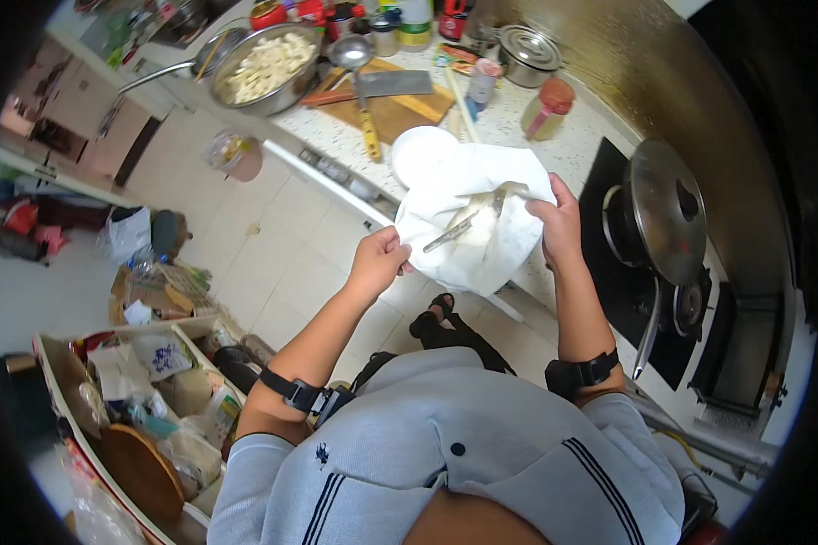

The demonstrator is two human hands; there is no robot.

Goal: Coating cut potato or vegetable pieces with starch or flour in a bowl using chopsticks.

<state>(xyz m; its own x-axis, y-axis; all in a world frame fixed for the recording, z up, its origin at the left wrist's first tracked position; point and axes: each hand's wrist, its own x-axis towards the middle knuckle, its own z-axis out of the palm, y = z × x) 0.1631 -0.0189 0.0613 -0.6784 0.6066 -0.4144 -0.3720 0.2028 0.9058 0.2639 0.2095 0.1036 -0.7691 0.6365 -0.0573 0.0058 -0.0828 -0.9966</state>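
A white cloth or soft bag point(511, 259) is spread between my two hands, over the counter's front edge. My left hand point(380, 259) pinches its left edge, and my right hand point(560, 214) grips its right edge. A white powdery or pale mass lies inside its folds; I cannot tell what it is. On top rests a narrow metallic or clear utensil point(450, 231), possibly tongs. Just beyond the cloth, partly covered by it, sits a round white plate or bowl point(419, 153).
A cleaver point(395, 83) and a ladle point(363, 102) lie on a wooden cutting board point(409, 119). Left of them stands a metal bowl of pale chopped pieces point(269, 65). A lidded wok point(668, 211) is on the stove at right. An open drawer point(327, 174) juts out below the counter.
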